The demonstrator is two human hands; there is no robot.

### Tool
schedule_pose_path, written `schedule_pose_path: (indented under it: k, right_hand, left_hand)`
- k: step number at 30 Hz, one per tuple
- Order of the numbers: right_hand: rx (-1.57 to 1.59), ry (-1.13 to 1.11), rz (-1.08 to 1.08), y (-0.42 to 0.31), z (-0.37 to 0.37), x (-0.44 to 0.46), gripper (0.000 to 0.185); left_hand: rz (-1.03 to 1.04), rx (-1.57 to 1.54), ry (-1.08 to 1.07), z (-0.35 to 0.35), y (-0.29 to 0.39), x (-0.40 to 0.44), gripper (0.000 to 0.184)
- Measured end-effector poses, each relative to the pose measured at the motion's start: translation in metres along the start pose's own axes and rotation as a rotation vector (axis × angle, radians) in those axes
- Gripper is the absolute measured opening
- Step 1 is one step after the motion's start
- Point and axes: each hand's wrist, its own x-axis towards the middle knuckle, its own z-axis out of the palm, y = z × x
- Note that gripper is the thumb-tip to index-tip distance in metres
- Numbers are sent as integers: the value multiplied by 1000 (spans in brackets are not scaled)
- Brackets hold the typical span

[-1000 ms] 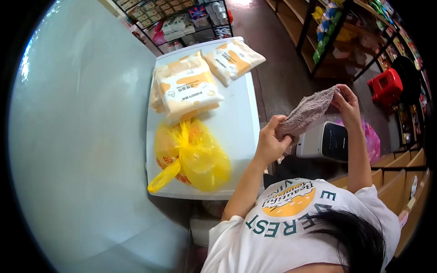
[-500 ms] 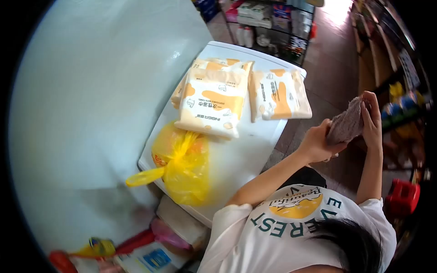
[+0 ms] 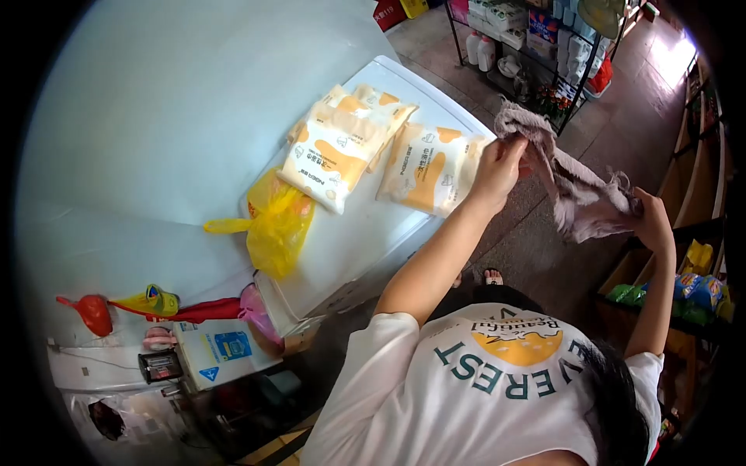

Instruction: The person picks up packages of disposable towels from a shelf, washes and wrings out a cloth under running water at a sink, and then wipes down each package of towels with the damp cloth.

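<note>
On my feed, I read 一次性浴巾 on the plump cream-and-orange bath-towel packets (image 3: 330, 159) atop the white counter (image 3: 346, 245), and EVEREST on the white T-shirt (image 3: 497, 349) beside it. A knotted, thin yellow plastic bag (image 3: 280, 225) sits there too, contents unclear to me. Off the counter's right edge, my left hand (image 3: 501, 175) and right hand (image 3: 654, 221) each grip one end of a crumpled, fuzzy mauve-grey cloth (image 3: 579, 208) in mid-air.

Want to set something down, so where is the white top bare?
The widest free patch of the white top lies between the yellow plastic bag, the lone bath-towel pack and the near edge. A slim strip borders the far edge. It is crowded where the stacked bath-towel packs sit by the bag.
</note>
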Motion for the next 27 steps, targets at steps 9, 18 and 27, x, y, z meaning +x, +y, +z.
schedule_pose_path:
  k: [9,18,27]
  right_hand:
    - [154,106,4,35,84,-12,48]
    - [1527,22,388,-67,36,31,44]
    - [1203,159,257,-41,10,19,34]
  left_hand:
    - [610,440,-557,127,-8,20,20]
    - [-220,-158,-419,45,-49,8,73]
    - [36,397,-123,2,-47,29,30]
